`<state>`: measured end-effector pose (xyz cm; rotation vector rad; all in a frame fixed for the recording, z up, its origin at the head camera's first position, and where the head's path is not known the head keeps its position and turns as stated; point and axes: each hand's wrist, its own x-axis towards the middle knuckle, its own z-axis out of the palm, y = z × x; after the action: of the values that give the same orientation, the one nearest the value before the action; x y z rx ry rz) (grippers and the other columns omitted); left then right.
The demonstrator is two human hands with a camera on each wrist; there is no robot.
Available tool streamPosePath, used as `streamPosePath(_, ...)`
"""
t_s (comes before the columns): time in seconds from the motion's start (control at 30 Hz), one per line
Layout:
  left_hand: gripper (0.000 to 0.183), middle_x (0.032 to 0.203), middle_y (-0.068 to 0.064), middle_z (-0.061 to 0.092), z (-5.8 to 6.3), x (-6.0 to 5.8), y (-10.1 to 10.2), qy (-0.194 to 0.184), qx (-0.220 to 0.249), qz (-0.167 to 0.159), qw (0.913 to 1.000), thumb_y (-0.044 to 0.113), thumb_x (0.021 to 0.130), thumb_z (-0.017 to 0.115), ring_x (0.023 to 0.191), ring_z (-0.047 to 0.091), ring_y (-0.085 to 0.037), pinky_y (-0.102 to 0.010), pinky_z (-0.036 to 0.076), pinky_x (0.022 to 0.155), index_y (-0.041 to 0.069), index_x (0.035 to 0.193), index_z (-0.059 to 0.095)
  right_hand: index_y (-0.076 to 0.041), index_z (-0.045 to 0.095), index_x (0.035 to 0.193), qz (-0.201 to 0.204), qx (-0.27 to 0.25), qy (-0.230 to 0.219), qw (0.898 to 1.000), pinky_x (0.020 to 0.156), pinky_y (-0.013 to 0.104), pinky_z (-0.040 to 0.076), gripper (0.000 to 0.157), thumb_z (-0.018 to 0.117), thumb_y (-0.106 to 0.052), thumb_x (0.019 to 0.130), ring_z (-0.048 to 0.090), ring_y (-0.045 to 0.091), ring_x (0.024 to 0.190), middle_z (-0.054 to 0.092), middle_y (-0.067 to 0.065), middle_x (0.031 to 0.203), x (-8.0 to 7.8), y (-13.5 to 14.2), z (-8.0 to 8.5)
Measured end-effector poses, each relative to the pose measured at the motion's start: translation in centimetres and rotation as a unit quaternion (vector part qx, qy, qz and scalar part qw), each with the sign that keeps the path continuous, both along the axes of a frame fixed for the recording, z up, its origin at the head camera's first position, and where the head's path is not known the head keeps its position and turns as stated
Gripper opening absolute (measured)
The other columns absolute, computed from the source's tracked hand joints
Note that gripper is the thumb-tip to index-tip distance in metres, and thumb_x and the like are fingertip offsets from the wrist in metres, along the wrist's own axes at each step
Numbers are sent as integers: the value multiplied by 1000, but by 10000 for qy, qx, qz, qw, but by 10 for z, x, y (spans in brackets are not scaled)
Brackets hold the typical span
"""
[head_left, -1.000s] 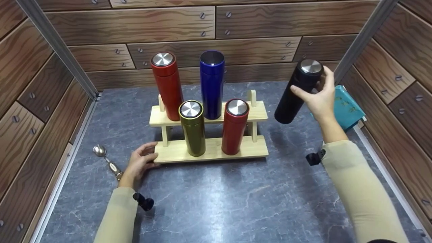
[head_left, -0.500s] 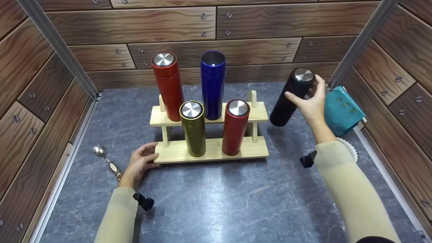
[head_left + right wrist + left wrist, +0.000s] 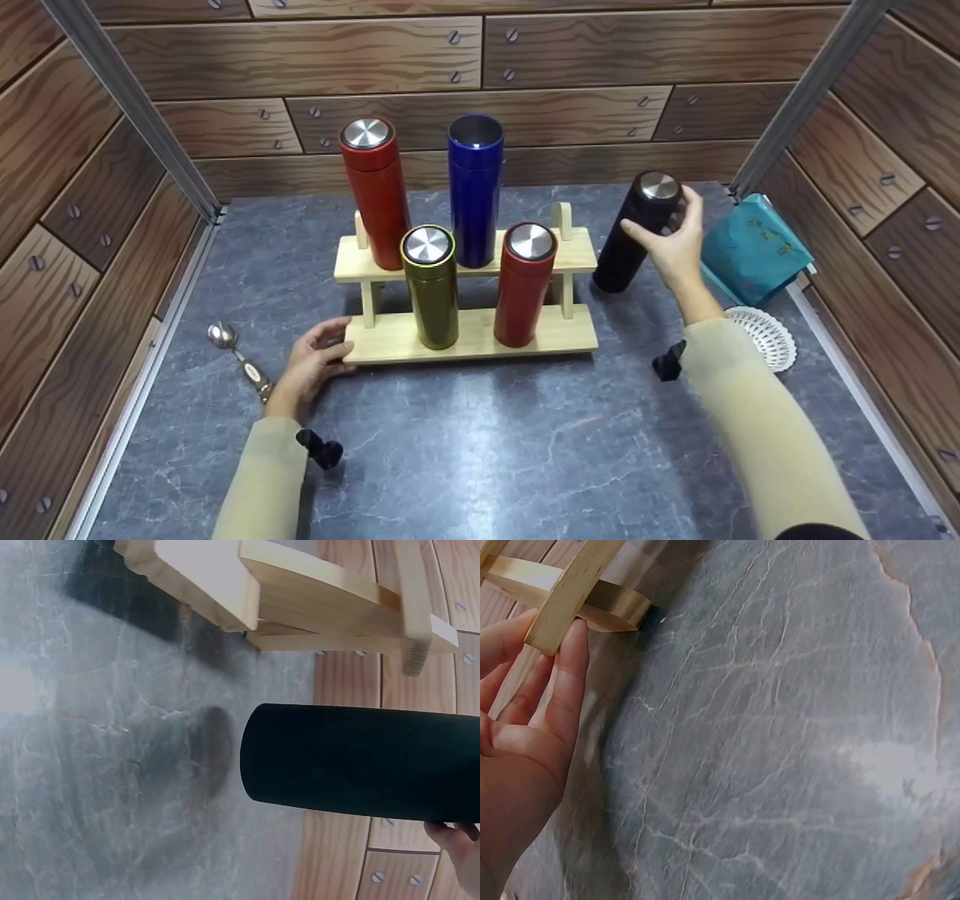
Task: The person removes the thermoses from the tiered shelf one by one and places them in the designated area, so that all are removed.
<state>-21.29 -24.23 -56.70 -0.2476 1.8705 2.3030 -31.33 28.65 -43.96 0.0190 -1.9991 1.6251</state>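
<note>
My right hand (image 3: 679, 244) grips a black thermos flask (image 3: 628, 236) with a silver-topped lid, tilted, just right of a two-tier wooden rack (image 3: 375, 341). The right wrist view has the flask's base (image 3: 262, 754) close over the grey surface, a shadow beside it. With thumb and fingers my left hand (image 3: 311, 364) pinches the left end of the rack's lower shelf (image 3: 555, 630). A red flask (image 3: 379, 195) and a blue flask (image 3: 475, 195) stand on the upper shelf. On the lower shelf are an olive-gold flask (image 3: 433, 296) and a second red flask (image 3: 523, 292).
A spoon (image 3: 238, 360) lies left of my left hand. On the right, a teal packet (image 3: 757, 251) leans near the side wall, and a white woven basket (image 3: 769, 337) is partly behind my right sleeve. Wood-patterned walls (image 3: 375, 56) enclose the back and sides.
My right hand has carried the black flask left and down, closer to the rack and the surface. More of the teal packet and white basket now shows. The left hand stays put.
</note>
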Motion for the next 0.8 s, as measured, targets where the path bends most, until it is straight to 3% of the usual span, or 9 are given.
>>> streamPosePath(0.4, 57, 124, -15, 50, -2, 0, -2, -130, 73, 6, 9999, 2, 80, 70, 84, 61, -23, -38, 56, 65, 4, 133, 47, -11, 40, 131, 27, -85, -88, 9999, 89, 30, 42, 82, 86, -12, 63, 47, 18, 103, 50, 7, 116, -1, -8, -17)
streamPosePath(0.8, 55, 121, -13, 52, -2, 1, -1, -75, 183, 63, 9998, -1, 81, 68, 83, 61, -23, -37, 56, 63, 3, 132, 48, -2, 36, 132, 81, -35, -288, 9995, 93, 34, 40, 79, 81, -2, 67, 46, 22, 105, 48, 10, 117, 18, -24, 0)
